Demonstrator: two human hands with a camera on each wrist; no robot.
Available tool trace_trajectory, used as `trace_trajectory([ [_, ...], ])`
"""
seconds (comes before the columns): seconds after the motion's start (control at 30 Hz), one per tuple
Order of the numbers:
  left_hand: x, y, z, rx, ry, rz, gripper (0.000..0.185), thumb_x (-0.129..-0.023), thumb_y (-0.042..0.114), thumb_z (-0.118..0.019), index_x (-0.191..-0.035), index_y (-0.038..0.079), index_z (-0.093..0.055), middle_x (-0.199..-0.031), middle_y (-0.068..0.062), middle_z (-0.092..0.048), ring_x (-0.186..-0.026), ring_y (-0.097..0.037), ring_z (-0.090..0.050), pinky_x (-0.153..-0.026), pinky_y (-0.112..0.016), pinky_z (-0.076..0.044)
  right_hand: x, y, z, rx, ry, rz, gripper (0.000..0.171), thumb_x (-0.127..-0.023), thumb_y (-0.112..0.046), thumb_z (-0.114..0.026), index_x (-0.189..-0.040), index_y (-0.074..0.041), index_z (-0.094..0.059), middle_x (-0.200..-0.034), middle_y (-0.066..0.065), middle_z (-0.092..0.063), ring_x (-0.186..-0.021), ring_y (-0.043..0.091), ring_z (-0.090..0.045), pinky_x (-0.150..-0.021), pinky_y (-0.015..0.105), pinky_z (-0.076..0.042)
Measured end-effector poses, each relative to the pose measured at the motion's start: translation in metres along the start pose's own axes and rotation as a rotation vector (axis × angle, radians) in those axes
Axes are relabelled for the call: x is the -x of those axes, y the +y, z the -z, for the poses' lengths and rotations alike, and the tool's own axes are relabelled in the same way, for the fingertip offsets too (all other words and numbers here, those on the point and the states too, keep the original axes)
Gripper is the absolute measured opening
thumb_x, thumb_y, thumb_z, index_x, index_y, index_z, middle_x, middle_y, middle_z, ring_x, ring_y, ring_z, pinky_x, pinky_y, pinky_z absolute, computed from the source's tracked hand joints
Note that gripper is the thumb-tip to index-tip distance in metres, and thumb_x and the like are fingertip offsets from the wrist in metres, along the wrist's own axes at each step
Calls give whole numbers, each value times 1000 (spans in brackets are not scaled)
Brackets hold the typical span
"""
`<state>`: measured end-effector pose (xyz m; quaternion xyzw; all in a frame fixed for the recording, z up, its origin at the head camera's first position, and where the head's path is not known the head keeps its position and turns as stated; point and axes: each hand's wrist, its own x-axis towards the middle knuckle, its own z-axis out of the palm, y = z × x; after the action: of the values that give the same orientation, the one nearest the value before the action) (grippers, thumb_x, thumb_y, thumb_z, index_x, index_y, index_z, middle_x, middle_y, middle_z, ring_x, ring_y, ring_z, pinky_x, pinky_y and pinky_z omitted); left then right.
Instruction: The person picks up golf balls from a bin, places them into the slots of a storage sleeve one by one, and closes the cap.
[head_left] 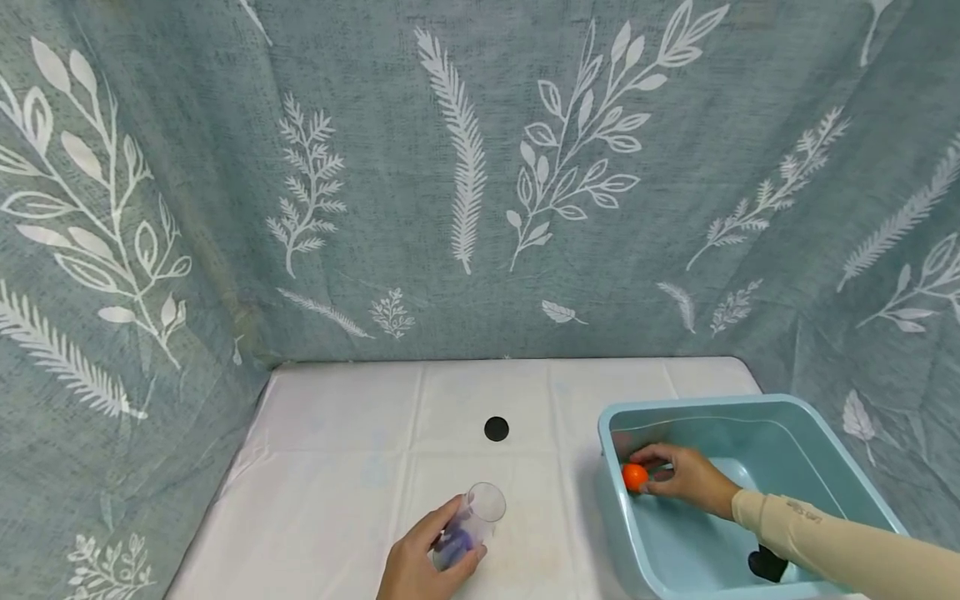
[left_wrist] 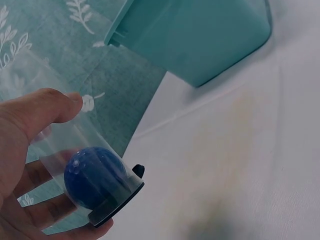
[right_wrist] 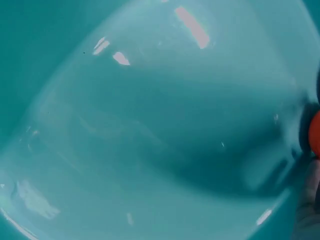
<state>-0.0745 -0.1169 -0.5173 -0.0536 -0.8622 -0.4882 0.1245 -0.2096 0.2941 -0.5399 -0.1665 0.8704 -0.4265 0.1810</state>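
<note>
My left hand point(head_left: 431, 550) grips a clear plastic tube point(head_left: 487, 502) over the table, thumb on one side and fingers on the other. Inside the tube, a blue ball point(left_wrist: 95, 177) rests at the end with the black base point(left_wrist: 116, 204); the other end shows a round rim in the head view. Down inside a light-blue plastic basin point(head_left: 738, 404), my right hand point(head_left: 686, 477) pinches an orange ball point(head_left: 634, 477) between thumb and fingers, close to the basin's left wall. Only an edge of that ball shows in the right wrist view.
The basin stands at the right of a white-covered table point(head_left: 337, 458). A flat black disc point(head_left: 497, 428) lies near the table's middle. Grey-green cloth point(head_left: 375, 167) with white leaf prints hangs behind and at both sides. A small black object point(head_left: 768, 564) shows below the right sleeve.
</note>
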Motion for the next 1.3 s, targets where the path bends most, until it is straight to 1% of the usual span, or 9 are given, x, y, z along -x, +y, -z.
trace_trajectory([
  [0.07,0,-1,1,-3,1,-5,56,-72,17,-91,-123,6,-71,-112,-2,-73,-90,-9,-67,-70,-27,-60,-1,3,-4,20,-13,5,44,-84,-15,-84,-122,-3,-67,-122,13,-65,-105,28,-64,-88,36,-58],
  [0.13,-1,-1,2,-4,-11,8,56,-73,18,-91,-124,6,-71,-113,-3,-73,-92,-11,-68,-71,-27,-60,-2,3,-7,41,-17,2,44,-83,-16,-85,-121,-4,-67,-120,12,-65,-104,27,-65,-88,37,-58],
  [0.3,-2,-3,4,-12,-28,37,58,-74,21,-90,-126,7,-70,-114,-3,-73,-96,-14,-69,-73,-27,-59,-7,1,-10,87,-16,-15,41,-83,-15,-84,-119,-6,-66,-115,7,-66,-103,28,-62,-85,35,-58],
  [0.53,-4,0,-2,-25,-12,-9,59,-71,17,-91,-125,7,-70,-113,-2,-73,-94,-10,-67,-72,-28,-59,0,-6,-2,141,14,-22,36,-85,-12,-80,-118,-7,-67,-114,5,-67,-102,26,-62,-86,37,-58],
  [0.67,-5,1,-4,-31,-7,-32,59,-71,16,-92,-125,7,-70,-111,-1,-73,-93,-8,-66,-73,-28,-59,3,-14,7,79,18,-38,35,-88,-13,-79,-119,-7,-66,-117,8,-67,-104,28,-65,-86,34,-58],
  [0.8,-7,4,-4,-31,-26,-8,58,-73,18,-92,-126,8,-70,-112,-1,-73,-95,-10,-66,-75,-29,-59,5,-24,17,8,10,-57,39,-89,-17,-79,-123,-5,-64,-121,10,-66,-108,29,-64,-84,29,-57],
  [0.93,-7,8,-2,-16,-37,12,58,-74,20,-91,-127,10,-69,-114,-1,-72,-96,-12,-66,-76,-30,-59,5,-38,25,-13,8,-46,43,-89,-21,-79,-125,-5,-63,-124,10,-65,-110,28,-64,-84,26,-56],
  [1.13,-5,11,-3,4,-28,-2,58,-75,19,-91,-128,10,-69,-115,0,-72,-97,-12,-66,-77,-30,-59,10,-54,33,-39,16,-13,44,-91,-20,-78,-128,-3,-62,-128,12,-62,-111,30,-62,-86,28,-55],
  [1.3,-5,16,-2,9,-38,-7,58,-77,22,-90,-129,9,-68,-116,-3,-72,-99,-17,-68,-79,-32,-60,18,-65,38,-49,36,8,48,-92,-24,-77,-133,-5,-60,-133,12,-60,-114,29,-61,-87,33,-55],
])
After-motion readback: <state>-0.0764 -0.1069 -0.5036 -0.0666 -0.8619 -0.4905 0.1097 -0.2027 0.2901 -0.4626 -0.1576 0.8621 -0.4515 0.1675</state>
